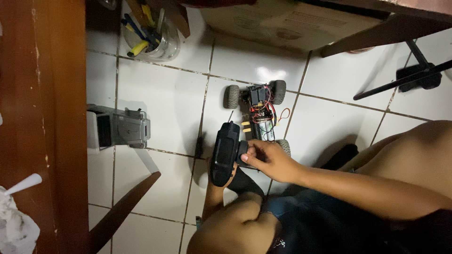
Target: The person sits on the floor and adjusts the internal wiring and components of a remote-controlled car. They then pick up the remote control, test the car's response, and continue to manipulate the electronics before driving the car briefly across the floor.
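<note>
Black plastic fills my grip: the remote controller (225, 153) stands on end above my knee, its long axis running away from me. My left hand (217, 188) seems wrapped round its lower handle, mostly hidden; my right hand (267, 160) pinches its side wheel. Just beyond, on the floor tiles (160, 94), lies the bare toy car chassis (258, 115), lengthwise away from me.
</note>
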